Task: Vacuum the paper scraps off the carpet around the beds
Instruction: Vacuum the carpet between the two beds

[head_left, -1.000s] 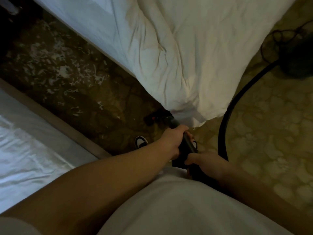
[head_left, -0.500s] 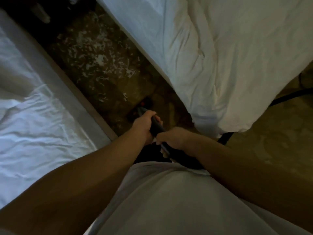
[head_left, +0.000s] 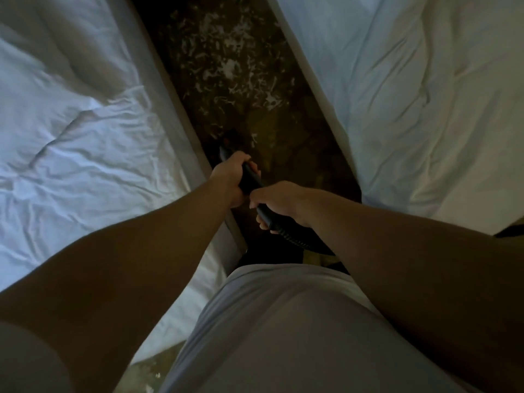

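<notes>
A black vacuum wand [head_left: 249,178] points down and forward into the dark gap between two beds. My left hand [head_left: 231,177] grips it higher up the tube, and my right hand [head_left: 276,202] holds the ribbed hose end just behind. The nozzle end [head_left: 226,143] is dim against the floor and hard to make out. White paper scraps [head_left: 229,61] lie thick on the patterned carpet [head_left: 297,137] farther along the gap, with a few stray bits close to the nozzle.
A bed with rumpled white sheets [head_left: 85,123] borders the gap on the left, its pale frame edge [head_left: 181,114] running along the carpet. A second white-covered bed [head_left: 425,95] closes the right side. My pale shirt [head_left: 283,336] fills the bottom.
My view has swung left, so the gap between the beds now runs straight ahead. Both hands kept hold of the wand, which now points into the gap toward the scraps.
</notes>
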{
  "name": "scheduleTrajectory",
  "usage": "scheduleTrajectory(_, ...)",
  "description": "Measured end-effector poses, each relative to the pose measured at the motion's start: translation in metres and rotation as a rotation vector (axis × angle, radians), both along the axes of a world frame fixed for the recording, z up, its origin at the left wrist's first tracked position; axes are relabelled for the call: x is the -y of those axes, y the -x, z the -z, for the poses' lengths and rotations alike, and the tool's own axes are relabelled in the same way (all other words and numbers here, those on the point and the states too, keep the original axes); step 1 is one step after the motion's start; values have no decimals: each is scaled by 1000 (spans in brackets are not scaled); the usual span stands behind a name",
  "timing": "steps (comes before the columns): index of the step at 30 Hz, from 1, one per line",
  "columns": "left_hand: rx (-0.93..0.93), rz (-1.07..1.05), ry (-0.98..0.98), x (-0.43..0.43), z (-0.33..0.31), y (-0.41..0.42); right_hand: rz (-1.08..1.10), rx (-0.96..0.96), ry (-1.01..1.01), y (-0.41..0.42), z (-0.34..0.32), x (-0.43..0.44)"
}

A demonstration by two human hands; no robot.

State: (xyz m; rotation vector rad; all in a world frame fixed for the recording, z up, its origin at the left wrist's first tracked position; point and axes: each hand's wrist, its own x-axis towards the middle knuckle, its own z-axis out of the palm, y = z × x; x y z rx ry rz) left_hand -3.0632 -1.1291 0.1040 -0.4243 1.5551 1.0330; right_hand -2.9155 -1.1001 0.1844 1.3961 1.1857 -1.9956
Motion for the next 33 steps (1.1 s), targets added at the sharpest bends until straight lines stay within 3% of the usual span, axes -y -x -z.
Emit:
scheduleTrajectory(14, 112, -114, 50, 56, -12, -119, -149, 103, 35, -107, 3, 27)
scheduleTrajectory(33, 70, -213, 36, 113, -34, -435, -296, 174, 7, -403, -22, 70)
